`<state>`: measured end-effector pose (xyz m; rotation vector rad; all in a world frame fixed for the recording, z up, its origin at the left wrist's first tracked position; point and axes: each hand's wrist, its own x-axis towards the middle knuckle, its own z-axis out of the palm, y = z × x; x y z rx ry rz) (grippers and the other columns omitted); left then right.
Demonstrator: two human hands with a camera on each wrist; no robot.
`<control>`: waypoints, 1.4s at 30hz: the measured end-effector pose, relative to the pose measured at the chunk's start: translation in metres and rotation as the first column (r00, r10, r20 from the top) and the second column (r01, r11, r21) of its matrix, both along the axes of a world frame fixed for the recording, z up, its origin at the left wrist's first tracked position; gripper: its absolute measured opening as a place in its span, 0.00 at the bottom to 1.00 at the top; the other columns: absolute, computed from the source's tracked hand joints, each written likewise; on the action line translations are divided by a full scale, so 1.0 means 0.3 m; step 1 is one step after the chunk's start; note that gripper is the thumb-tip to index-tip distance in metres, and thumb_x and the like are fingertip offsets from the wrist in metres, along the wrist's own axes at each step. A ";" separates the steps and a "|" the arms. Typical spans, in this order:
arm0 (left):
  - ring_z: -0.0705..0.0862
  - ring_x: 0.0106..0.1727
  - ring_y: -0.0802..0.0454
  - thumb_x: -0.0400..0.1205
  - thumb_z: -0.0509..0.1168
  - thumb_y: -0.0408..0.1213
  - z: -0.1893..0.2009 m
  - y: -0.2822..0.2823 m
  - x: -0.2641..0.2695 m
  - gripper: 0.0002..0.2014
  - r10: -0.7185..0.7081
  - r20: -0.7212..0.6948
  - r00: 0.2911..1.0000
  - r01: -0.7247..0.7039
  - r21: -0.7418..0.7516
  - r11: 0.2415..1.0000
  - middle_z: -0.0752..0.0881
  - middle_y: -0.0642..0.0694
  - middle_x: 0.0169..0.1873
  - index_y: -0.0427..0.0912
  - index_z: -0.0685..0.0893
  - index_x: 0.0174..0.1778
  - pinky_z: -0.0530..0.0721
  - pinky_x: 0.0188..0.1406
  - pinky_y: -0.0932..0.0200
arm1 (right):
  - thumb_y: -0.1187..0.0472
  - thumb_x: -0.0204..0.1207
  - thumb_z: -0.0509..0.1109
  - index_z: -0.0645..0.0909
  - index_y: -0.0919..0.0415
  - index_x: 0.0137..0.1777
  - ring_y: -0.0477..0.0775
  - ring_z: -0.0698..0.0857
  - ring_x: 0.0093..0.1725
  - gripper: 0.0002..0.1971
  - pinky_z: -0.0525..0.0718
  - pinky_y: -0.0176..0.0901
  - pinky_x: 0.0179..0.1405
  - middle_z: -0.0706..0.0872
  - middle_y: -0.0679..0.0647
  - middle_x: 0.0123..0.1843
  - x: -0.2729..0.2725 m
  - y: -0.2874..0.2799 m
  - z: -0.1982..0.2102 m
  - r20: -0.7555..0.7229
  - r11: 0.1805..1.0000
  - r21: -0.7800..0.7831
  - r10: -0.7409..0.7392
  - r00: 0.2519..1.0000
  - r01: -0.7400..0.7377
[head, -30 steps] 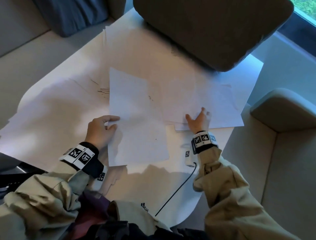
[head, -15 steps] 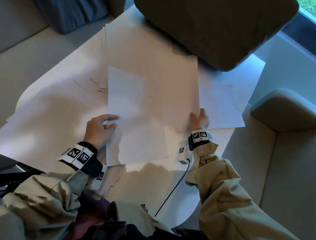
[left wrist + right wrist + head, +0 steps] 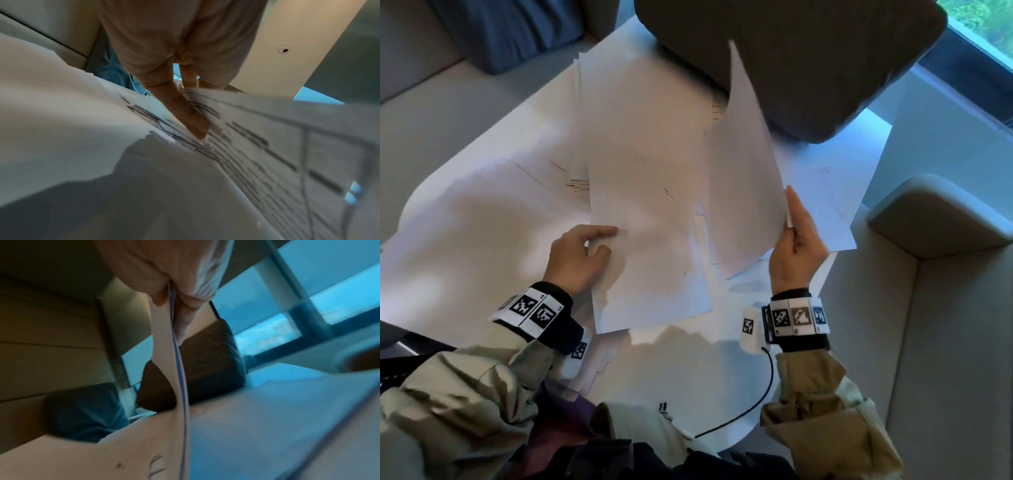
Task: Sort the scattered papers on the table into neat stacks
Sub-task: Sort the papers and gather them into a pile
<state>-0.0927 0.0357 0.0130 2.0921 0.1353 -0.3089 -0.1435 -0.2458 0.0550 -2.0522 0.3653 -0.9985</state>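
White sheets lie scattered over the white table [image 3: 458,212]. My left hand [image 3: 602,240] pinches the left edge of a front sheet [image 3: 654,274], which is slightly raised off the table. The left wrist view shows a finger [image 3: 191,123] against its printed underside [image 3: 267,154]. At the right, my right hand [image 3: 789,219] pinches the edge of another sheet [image 3: 746,164] and holds it up, tilted almost on edge. Seen from the right wrist, thumb and fingers [image 3: 180,308] clamp that sheet [image 3: 174,369]. More papers lie flat to the right [image 3: 825,205] and at the back [image 3: 640,102].
A brown cushion [image 3: 808,51] overhangs the table's far side, and a dark blue cushion [image 3: 510,31] lies at the back left. A grey padded armrest [image 3: 945,219] stands right of the table. A black cable [image 3: 756,407] hangs from my right wrist over the near edge.
My right hand, earlier pressing flat on the right papers, has taken hold of a sheet and lifted it upright. The left hand has kept its hold on the front sheet.
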 end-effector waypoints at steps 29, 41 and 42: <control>0.84 0.42 0.49 0.70 0.73 0.33 0.049 -0.003 0.025 0.08 0.070 -0.074 0.995 -0.080 -0.147 0.986 0.86 0.50 0.38 0.42 0.84 0.44 0.79 0.36 0.62 | 0.42 0.66 0.79 0.62 0.38 0.79 0.33 0.72 0.72 0.43 0.72 0.24 0.61 0.81 0.33 0.67 -0.203 0.243 -0.103 -0.713 0.732 0.461 0.642 0.282 -0.502; 0.81 0.57 0.47 0.72 0.73 0.29 0.091 -0.093 -0.041 0.48 -0.066 -0.011 0.998 0.064 -0.113 0.992 0.81 0.50 0.57 0.48 0.50 0.81 0.74 0.54 0.65 | 0.50 0.75 0.74 0.71 0.51 0.76 0.46 0.72 0.74 0.30 0.69 0.35 0.72 0.74 0.45 0.74 -0.205 0.254 -0.152 -0.744 0.736 0.560 0.649 0.162 -0.380; 0.82 0.56 0.50 0.72 0.73 0.29 0.105 -0.093 -0.041 0.47 -0.045 0.006 0.999 0.045 -0.133 0.990 0.81 0.52 0.56 0.49 0.51 0.81 0.75 0.54 0.65 | 0.53 0.75 0.74 0.76 0.56 0.71 0.50 0.79 0.66 0.25 0.76 0.38 0.69 0.80 0.49 0.67 -0.206 0.255 -0.156 -0.724 0.779 0.569 0.627 0.287 -0.264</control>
